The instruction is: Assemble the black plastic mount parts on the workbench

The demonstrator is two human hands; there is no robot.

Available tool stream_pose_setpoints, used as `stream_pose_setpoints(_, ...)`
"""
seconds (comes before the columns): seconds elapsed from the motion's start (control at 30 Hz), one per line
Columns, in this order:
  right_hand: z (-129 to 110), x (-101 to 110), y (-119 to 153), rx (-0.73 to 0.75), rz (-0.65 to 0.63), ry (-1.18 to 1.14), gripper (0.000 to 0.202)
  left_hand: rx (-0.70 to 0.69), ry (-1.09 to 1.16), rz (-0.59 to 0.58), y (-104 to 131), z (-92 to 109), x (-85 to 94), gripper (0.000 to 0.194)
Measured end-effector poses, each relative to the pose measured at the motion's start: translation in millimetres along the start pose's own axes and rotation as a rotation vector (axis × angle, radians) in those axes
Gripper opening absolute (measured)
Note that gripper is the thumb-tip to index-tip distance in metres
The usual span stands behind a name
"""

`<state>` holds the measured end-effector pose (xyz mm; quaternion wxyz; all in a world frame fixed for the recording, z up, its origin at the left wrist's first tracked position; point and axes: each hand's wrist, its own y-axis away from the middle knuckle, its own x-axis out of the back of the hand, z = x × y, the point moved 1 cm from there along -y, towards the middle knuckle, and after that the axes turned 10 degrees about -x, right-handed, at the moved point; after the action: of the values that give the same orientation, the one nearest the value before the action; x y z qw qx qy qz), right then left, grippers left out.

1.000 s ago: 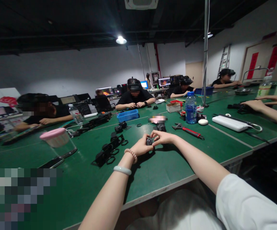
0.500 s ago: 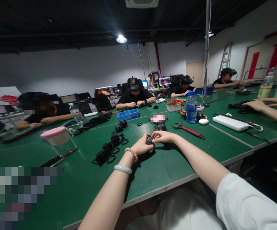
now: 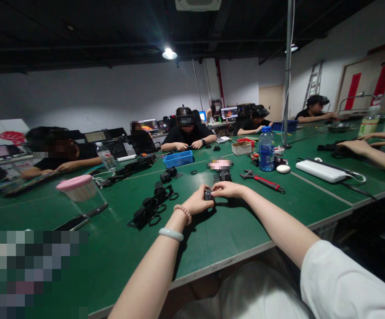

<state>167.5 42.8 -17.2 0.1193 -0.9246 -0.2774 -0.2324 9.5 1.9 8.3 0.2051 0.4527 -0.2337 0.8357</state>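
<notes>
Between my two hands is a small black part (image 3: 207, 195), held just above the green table (image 3: 232, 235). My left hand (image 3: 197, 201) is closed on it from the left. The fingers of my right hand (image 3: 225, 189) pinch it from the other side. Most of the part is hidden by fingers, so its exact kind does not show. To the left lie several black parts (image 3: 147, 208) with black rings (image 3: 155, 220) beside them. Another black part (image 3: 225, 176) sits just beyond my right hand, and one more black assembly (image 3: 169, 173) lies farther left.
Right of my hands lie an adjustable wrench (image 3: 264, 181), a blue bottle (image 3: 266, 148) and a white power bank-like box (image 3: 322, 170). A blue tray (image 3: 178, 158) stands ahead. At left are a pink-lidded cup (image 3: 79, 188) and a phone (image 3: 71, 223). Other people sit around the table.
My hands stay in nearly the same place, still on the small black part; the right fingers have shifted slightly. Across the table, a co-worker's hands have moved a little apart.
</notes>
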Motion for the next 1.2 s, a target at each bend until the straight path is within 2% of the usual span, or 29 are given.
stream_pose_setpoints(0.43,0.4,0.1,0.0,-0.064,-0.022,-0.098,0.031,0.014,-0.005,0.012,-0.5,-0.5,-0.2,0.055)
stream_pose_setpoints(0.53,4.1,1.1,-1.3,-0.027,-0.048,-0.148,0.039,-0.002,-0.011,0.011,-0.2,-0.1,-0.2,0.055)
stream_pose_setpoints(0.73,3.9,3.6,1.5,0.004,-0.048,-0.081,0.053,0.019,-0.003,0.027,0.7,5.2,0.0,0.058)
stream_pose_setpoints(1.03,-4.9,2.2,5.5,0.106,-0.048,-0.015,0.044,-0.006,-0.029,0.032,0.6,5.0,0.4,0.053)
stream_pose_setpoints(1.2,2.5,3.0,1.8,0.062,-0.048,-0.011,0.046,-0.013,-0.045,0.01,0.0,-0.1,-0.6,0.053)
